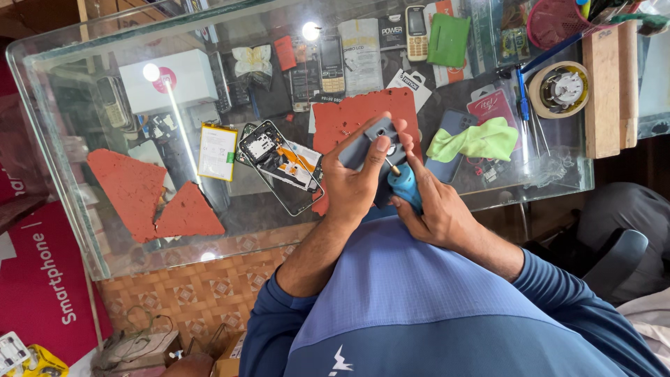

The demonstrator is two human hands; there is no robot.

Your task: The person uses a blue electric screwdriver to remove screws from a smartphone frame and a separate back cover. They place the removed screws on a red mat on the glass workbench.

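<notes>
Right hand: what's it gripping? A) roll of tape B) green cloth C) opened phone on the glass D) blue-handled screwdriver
D: the right hand grips a blue-handled screwdriver, its tip set against the grey phone part that the left hand holds; the green cloth lies untouched on the glass.

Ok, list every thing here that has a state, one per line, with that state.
Left hand: gripping the grey phone part.
Right hand: closed on the blue screwdriver.
Grey phone part: held up off the glass table.
Blue screwdriver: tip against the grey part.
Opened smartphone: back off, insides showing, lying flat.
Green cloth: crumpled.
Red mat pieces: torn apart, flat.
Tape roll: lying flat.
</notes>
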